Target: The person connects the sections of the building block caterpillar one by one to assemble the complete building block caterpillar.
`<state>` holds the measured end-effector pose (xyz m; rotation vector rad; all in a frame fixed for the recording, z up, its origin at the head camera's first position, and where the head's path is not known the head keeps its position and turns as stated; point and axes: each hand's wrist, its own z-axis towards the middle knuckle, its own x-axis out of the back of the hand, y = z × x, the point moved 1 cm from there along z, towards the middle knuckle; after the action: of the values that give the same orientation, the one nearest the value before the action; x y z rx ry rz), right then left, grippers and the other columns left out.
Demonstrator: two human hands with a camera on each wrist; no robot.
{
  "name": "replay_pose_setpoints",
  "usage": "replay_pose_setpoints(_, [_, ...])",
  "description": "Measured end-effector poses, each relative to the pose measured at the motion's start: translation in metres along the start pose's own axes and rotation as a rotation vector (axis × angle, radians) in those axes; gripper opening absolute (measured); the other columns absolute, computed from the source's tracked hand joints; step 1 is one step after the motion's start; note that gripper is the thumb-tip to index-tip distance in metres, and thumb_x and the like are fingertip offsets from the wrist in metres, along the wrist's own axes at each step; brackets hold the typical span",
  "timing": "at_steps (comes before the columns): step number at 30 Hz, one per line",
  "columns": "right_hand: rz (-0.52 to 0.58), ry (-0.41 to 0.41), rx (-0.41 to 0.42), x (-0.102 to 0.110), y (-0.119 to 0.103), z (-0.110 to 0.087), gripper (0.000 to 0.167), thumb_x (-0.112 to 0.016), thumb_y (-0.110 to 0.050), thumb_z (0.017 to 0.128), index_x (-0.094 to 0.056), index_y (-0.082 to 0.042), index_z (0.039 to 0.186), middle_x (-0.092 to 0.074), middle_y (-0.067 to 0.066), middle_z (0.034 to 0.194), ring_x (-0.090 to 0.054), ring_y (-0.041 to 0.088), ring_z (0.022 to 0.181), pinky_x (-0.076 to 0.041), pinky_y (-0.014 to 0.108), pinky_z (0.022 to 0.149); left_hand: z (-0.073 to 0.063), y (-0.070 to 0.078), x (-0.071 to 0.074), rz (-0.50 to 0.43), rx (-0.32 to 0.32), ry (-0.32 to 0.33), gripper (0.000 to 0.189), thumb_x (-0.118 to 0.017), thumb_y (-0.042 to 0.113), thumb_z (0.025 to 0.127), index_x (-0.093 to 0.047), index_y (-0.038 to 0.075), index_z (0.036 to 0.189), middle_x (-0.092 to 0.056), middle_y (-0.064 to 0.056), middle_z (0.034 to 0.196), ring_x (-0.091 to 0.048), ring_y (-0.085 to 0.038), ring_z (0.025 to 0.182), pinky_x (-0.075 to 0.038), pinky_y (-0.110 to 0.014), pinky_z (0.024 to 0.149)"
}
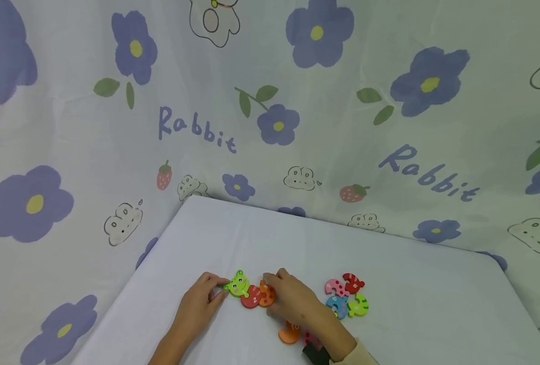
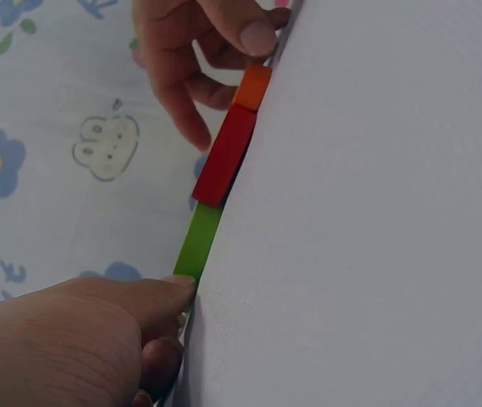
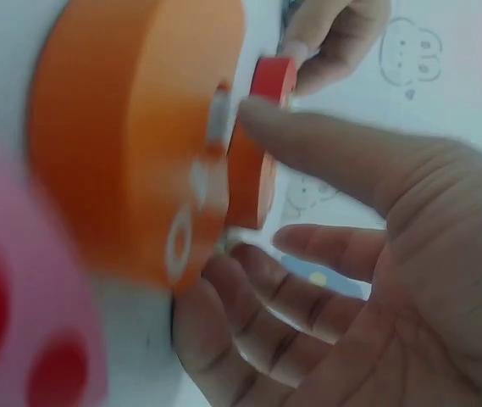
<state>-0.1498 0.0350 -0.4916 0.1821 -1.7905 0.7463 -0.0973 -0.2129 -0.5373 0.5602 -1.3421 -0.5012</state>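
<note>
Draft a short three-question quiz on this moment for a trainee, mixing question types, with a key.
1. True or false: the red piece numbered 2 lies between the green caterpillar head and the spotted orange piece.
2. Which piece does the left grip touch?
A) the spotted orange piece
B) the green caterpillar head
C) the red piece numbered 2
3. In the head view, which piece lies immediately left of the green striped piece?

Key: 1. True. 2. B. 3. The blue piece.
</note>
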Motion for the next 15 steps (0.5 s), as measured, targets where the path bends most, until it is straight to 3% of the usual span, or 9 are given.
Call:
replay_pose_setpoints(6, [0.065, -0.045, -0.043, 0.007, 0.008, -0.011, 0.072, -0.087, -0.042, 0.085, -0.060, -0.013, 0.145, -0.062, -0.001, 0.119, -0.060, 0.010, 0.101, -0.055, 0.038, 0.096, -0.001, 0.000, 0.000, -0.014, 0.008, -0.012, 0.026, -0.083, 0.013, 0.091, -0.078, 0.020, 0.115, -0.061, 0.010, 0.105, -0.046, -0.004, 0.069, -0.042, -0.023, 0.059])
replay_pose_setpoints(15, [0.101, -0.108, -0.063, 0.014, 0.021, -0.032, 0.064, -0.086, -0.049, 0.083, -0.068, -0.015, 0.134, -0.062, -0.007, 0.111, -0.057, 0.009, 0.099, -0.056, 0.039, 0.094, 0.000, -0.001, -0.002, -0.011, -0.010, 0.014, 0.025, -0.084, 0.013, 0.090, -0.078, 0.020, 0.113, -0.061, 0.012, 0.103, -0.047, -0.003, 0.068, -0.042, -0.023, 0.059])
